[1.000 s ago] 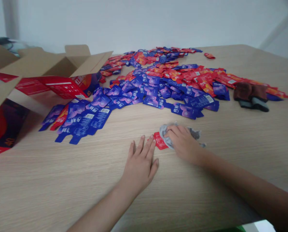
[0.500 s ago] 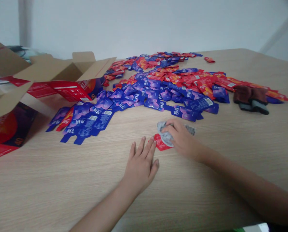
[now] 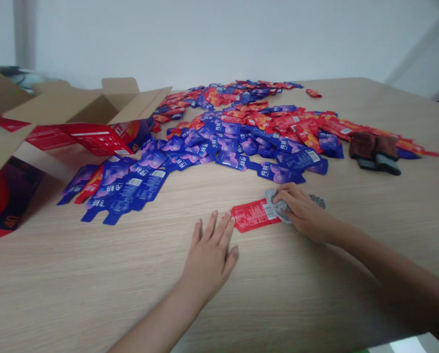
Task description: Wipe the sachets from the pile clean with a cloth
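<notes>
Since the earlier frame the right hand (image 3: pixel 303 212) has slid its grey cloth (image 3: pixel 280 206) rightwards, uncovering most of the red packet (image 3: pixel 255 215) lying flat on the bench (image 3: pixel 94 274). Its fingers are curled onto the cloth, apparently pressing it down. The left hand (image 3: pixel 209 255) lies flat, fingers released, fingertips pinning the packet's near end, likely to steady it.
</notes>
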{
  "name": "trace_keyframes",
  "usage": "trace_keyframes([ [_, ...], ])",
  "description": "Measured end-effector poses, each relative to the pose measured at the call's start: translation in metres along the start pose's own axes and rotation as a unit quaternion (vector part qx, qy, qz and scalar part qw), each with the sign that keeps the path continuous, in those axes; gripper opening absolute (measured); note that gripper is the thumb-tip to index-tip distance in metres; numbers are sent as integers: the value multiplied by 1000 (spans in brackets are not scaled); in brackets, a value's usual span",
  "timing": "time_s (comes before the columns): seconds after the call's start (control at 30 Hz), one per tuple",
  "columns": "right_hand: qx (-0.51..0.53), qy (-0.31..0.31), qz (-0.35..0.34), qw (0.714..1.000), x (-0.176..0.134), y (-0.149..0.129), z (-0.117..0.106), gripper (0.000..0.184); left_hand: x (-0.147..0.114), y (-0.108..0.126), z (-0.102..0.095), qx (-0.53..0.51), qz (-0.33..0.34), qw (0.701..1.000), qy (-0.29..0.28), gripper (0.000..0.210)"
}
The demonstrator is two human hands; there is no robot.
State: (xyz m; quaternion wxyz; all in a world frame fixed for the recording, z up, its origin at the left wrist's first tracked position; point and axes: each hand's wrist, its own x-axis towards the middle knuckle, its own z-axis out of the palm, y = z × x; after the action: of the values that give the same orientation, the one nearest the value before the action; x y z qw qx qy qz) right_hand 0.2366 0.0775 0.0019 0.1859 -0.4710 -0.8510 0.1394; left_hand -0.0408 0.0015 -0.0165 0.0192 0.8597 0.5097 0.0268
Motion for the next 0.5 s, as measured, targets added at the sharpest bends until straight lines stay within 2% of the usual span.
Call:
trace_keyframes([
  [0.13, 21, 50, -41, 998, 22, -34, 10, 35, 0, 0, 0, 5, 5, 1000, 9, 58],
  [0.27, -77, 4, -83, 994, 35, -66, 37, 29, 0, 0, 0, 6, 4, 1000, 11, 58],
  [0.37, -146, -12, -72, 987, 31, -64, 47, 25, -1, 0, 0, 4, 3, 1000, 8, 58],
  [0.5, -139, 8, -8, 990, 12, -33, 42, 35, -1, 1, -2, 1, 2, 1000, 2, 59],
])
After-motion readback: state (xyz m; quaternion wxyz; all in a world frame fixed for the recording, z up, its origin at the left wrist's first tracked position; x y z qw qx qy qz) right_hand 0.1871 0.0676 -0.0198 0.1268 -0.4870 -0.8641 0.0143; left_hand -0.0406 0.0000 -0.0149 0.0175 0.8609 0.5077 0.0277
